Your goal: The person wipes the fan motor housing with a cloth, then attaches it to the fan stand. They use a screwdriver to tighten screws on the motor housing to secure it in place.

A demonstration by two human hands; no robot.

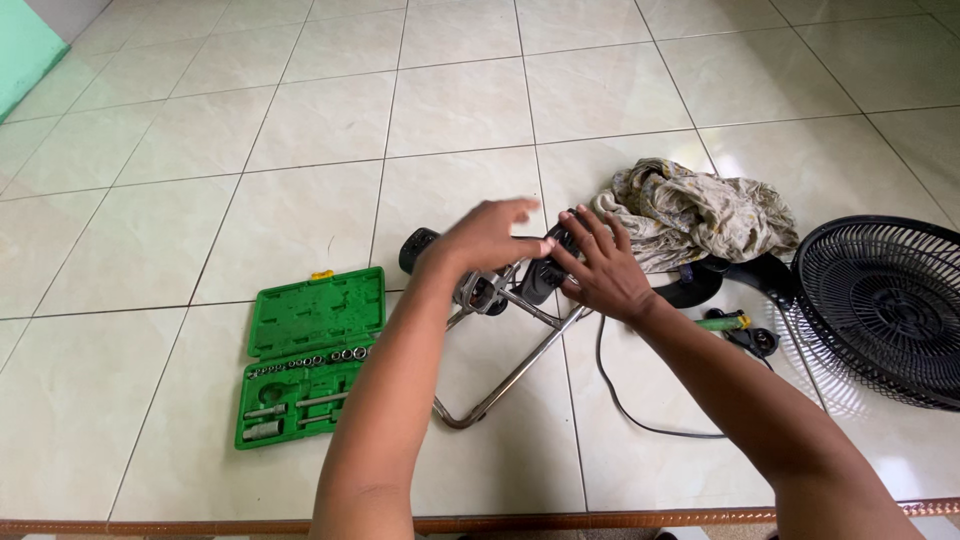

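Pale tiled floor (pixel 300 150). I see both hands on the black motor unit (pixel 535 275) atop the bent metal tube stand (pixel 520 370): left hand (pixel 490 238) fingers spread over its left end, right hand (pixel 598 268) flat on right end. Stand's long axis runs toward me. Green socket set case (pixel 310 350) lies left, nearer the left hand.

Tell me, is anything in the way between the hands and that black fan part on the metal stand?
Nothing visible. The left hand and right hand both already rest on the black fan part.
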